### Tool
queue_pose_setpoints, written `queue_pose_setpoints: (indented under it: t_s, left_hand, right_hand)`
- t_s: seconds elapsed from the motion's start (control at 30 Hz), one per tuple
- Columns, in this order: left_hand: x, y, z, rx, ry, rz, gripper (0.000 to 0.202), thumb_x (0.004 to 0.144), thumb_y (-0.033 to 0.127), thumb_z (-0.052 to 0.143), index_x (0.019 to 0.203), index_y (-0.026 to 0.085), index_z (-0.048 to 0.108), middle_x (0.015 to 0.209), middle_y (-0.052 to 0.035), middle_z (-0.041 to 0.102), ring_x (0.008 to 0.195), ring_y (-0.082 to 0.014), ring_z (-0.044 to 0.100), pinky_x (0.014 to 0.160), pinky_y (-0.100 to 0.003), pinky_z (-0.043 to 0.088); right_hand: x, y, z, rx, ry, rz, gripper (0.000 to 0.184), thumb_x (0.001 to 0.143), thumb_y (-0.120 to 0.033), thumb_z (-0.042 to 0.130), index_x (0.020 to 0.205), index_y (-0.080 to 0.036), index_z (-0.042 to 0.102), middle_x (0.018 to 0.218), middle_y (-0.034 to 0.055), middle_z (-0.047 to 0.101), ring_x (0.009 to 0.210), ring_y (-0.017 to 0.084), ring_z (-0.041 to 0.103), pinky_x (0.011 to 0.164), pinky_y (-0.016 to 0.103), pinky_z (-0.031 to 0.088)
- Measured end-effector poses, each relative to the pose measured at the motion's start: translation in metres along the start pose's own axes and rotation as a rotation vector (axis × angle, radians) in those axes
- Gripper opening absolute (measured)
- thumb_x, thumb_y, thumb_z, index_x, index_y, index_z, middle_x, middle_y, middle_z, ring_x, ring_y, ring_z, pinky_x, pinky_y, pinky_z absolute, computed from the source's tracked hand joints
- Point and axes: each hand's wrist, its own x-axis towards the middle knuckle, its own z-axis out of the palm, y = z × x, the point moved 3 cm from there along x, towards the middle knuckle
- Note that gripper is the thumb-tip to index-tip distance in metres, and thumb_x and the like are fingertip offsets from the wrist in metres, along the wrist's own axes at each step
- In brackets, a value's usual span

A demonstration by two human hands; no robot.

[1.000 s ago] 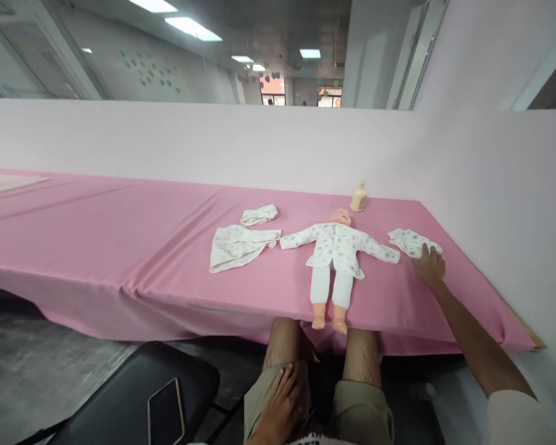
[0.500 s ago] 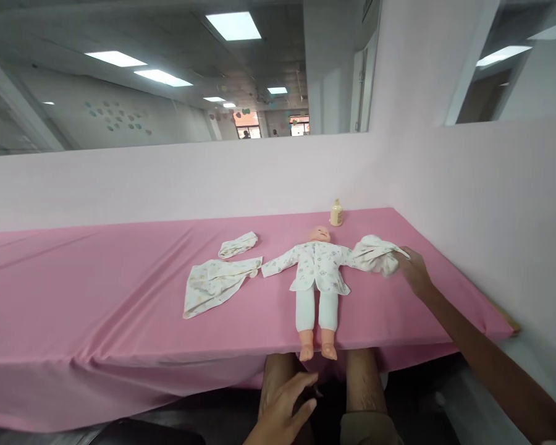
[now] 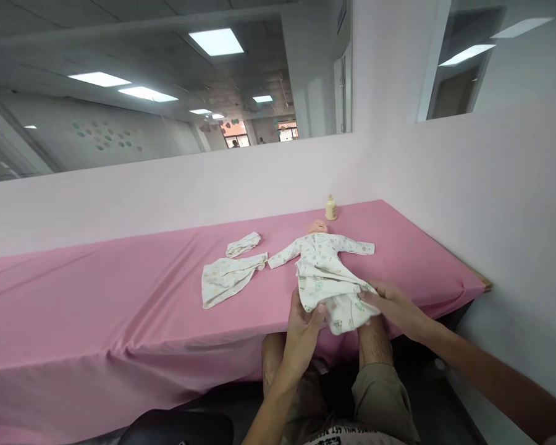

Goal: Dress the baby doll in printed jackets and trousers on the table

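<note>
A baby doll [image 3: 325,247] in a white printed top lies on its back on the pink table cover [image 3: 120,296], head toward the wall. Over its legs lies a small white printed garment [image 3: 332,295]. My left hand [image 3: 303,327] pinches the garment's left edge with its fingers closed. At the garment's right edge my right hand [image 3: 391,305] grips the cloth. Both hands are at the table's front edge, above my knees. The doll's legs and feet are hidden under the garment.
Left of the doll lie a folded white printed cloth [image 3: 229,278] and a smaller rolled piece [image 3: 243,244]. A small yellow bottle [image 3: 331,208] stands by the pink wall behind the doll's head. The table ends at the right corner [image 3: 484,285]. A black seat [image 3: 180,428] is at lower left.
My right hand carried the white garment from the table's right side over to the doll's legs. My left hand rose from my lap and took hold of the garment's left edge.
</note>
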Motion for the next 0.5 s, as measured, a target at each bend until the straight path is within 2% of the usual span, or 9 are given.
queue_pose_setpoints:
  t_s: [0.1,0.2,0.3,0.37,0.43,0.5]
  left_hand:
    - [-0.004,0.003,-0.009,0.031,-0.020,-0.024,0.057,0.087,0.053,0.059,0.131,0.017,0.054,0.122,-0.0122,0.066,0.113,-0.0243,0.063,0.098,-0.037,0.050]
    - [-0.008,0.016,-0.013,0.153,-0.096,-0.002,0.048,0.091,0.050,0.054,0.125,0.016,0.061,0.118,-0.0104,0.069,0.109,-0.0245,0.064,0.098,-0.037,0.049]
    - [-0.016,0.037,-0.014,0.337,-0.223,0.067,0.043,0.092,0.045,0.055,0.128,0.021,0.060,0.128,-0.0085,0.063,0.113,-0.0240,0.060,0.098,-0.035,0.049]
    - [-0.022,0.051,-0.013,0.469,-0.319,0.129,0.038,0.093,0.040,0.055,0.126,0.024,0.062,0.134,-0.0071,0.058,0.118,-0.0238,0.057,0.099,-0.033,0.047]
    - [-0.029,0.060,-0.009,0.550,-0.403,0.168,0.034,0.094,0.038,0.053,0.123,0.025,0.065,0.127,-0.0068,0.061,0.114,-0.0232,0.058,0.097,-0.033,0.048]
    - [-0.034,0.063,-0.004,0.578,-0.469,0.175,0.031,0.094,0.039,0.053,0.118,0.024,0.066,0.113,-0.0067,0.066,0.103,-0.0221,0.061,0.091,-0.032,0.050]
  right_hand:
    - [-0.015,-0.001,0.016,-0.303,-0.090,-0.149,0.025,0.089,-0.041,0.056,0.087,-0.018,0.066,0.081,0.0032,0.066,0.071,0.017,0.057,0.064,0.028,0.050]
    - [-0.027,-0.006,0.025,-0.461,-0.146,-0.252,0.022,0.087,-0.038,0.058,0.098,-0.021,0.068,0.095,0.0048,0.068,0.086,0.021,0.061,0.079,0.034,0.053]
    - [-0.034,-0.013,0.016,-0.509,0.020,-0.326,0.040,0.084,-0.040,0.063,0.120,-0.022,0.059,0.119,0.0079,0.063,0.109,0.025,0.059,0.096,0.038,0.050]
    - [-0.037,-0.017,0.008,-0.535,0.140,-0.369,0.054,0.083,-0.042,0.065,0.132,-0.023,0.050,0.131,0.0093,0.056,0.119,0.025,0.054,0.101,0.040,0.047]
    - [-0.040,-0.018,0.007,-0.568,0.145,-0.397,0.060,0.082,-0.043,0.066,0.136,-0.024,0.047,0.135,0.0096,0.053,0.123,0.025,0.052,0.103,0.040,0.046]
    - [-0.041,-0.017,0.013,-0.606,0.053,-0.422,0.056,0.082,-0.039,0.066,0.134,-0.025,0.049,0.134,0.0092,0.054,0.123,0.025,0.052,0.103,0.039,0.046]
